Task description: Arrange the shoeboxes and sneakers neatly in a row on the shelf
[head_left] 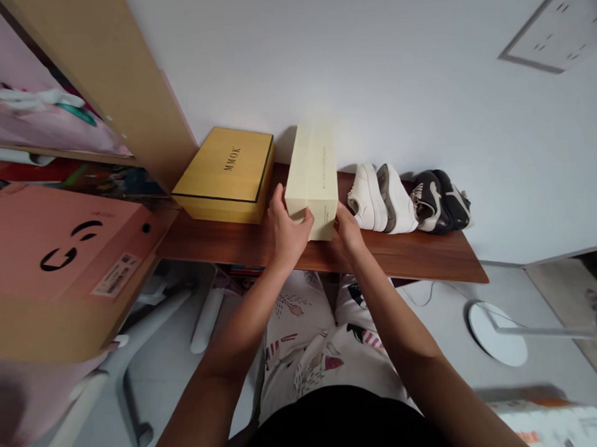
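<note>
A pale cream shoe box (311,163) stands on a dark wooden shelf (420,260), its far side close to the wall. My left hand (289,227) grips its lower left side, with the thumb on the front face. At the right front edge, my right hand (347,229) presses against the box, its fingertips partly hidden. To the left lies a yellow box (230,167) with black lettering and a black-trimmed lid. On the right stand a pair of white sneakers (370,196) and a pair of black-and-white sneakers (430,203), side by side.
A pink box (64,242) juts in at the left, above a white chair base (144,325). A brown upright panel (115,73) rises beside the yellow box. At right, a round white stand base (497,333) sits on the floor. A socket panel (553,33) is on the wall.
</note>
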The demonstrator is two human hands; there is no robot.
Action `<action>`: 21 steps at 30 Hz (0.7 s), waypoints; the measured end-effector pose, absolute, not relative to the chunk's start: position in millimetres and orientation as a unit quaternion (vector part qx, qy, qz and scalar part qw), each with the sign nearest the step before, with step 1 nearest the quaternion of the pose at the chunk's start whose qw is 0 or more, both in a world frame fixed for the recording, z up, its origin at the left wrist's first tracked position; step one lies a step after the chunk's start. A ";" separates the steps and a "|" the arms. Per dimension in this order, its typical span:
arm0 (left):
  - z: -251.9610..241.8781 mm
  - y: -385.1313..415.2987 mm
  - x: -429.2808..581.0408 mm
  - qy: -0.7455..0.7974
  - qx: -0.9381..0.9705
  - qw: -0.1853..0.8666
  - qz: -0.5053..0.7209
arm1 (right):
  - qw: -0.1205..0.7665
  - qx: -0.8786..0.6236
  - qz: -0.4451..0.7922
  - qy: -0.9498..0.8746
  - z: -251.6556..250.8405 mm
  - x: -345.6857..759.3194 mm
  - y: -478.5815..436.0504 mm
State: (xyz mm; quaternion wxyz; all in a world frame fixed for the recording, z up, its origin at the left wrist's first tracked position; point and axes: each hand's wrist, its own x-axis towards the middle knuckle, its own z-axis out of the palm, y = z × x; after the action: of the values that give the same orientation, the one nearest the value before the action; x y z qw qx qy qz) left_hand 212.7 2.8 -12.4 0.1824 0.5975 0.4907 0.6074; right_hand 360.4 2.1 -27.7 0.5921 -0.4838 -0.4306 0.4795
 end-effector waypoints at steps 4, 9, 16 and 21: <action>-7.9 -7.6 229.3 0.510 0.622 0.137 0.579 | 0.582 -0.468 0.457 -0.484 9.0 362.9 -4.1; -17.8 -14.3 234.6 0.522 0.627 0.136 0.562 | 0.577 -0.491 0.428 -0.494 17.3 364.3 -9.5; -54.9 -23.6 228.8 0.537 0.599 0.246 0.541 | 0.585 -0.504 0.434 -0.465 15.3 374.1 -10.0; -66.2 -27.7 230.9 0.544 0.548 0.371 0.516 | 0.609 -0.525 0.396 -0.443 10.7 398.2 -14.4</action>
State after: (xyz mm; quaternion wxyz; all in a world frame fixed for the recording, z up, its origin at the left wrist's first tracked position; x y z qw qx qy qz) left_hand 230.9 -27.7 -66.2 0.3708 0.5482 0.5436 0.5162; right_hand 398.2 -14.4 10.7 0.6093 -0.5248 -0.4435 0.3958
